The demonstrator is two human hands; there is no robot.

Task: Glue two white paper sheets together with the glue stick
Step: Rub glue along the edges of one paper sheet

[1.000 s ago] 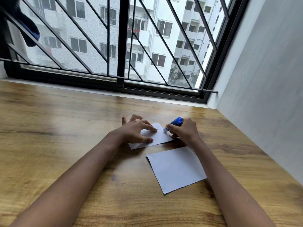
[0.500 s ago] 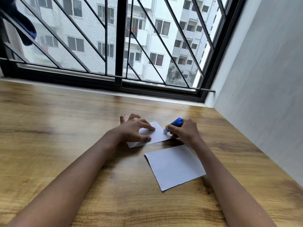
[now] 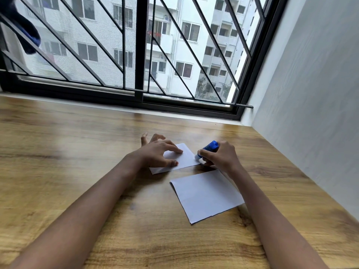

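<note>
Spreading across the whole lower view, the wooden table (image 3: 77, 152) carries everything in use, set against a barred window (image 3: 139, 55) and a grey wall (image 3: 310, 94). On it, nearer the person, lies the larger-looking white sheet (image 3: 206, 195), flat, untouched and apart from both hands. Just beyond it sits the second sheet (image 3: 184, 157), pinned down by the left hand (image 3: 159, 152), whose spread fingertips press on the paper without gripping anything. The right hand (image 3: 221, 157) is clenched around the blue glue stick (image 3: 208, 150), tilted so its pale lower end meets that sheet's right edge.

The step in hand looks to be laying glue on the far sheet, working at its right side. The next move probably calls for drawing the stick across the paper under light pressure while the left hand stops it sliding, then lifting the near sheet and lining its edges up on top.

No brand, label or writing can be read on the stick or the sheets.
</note>
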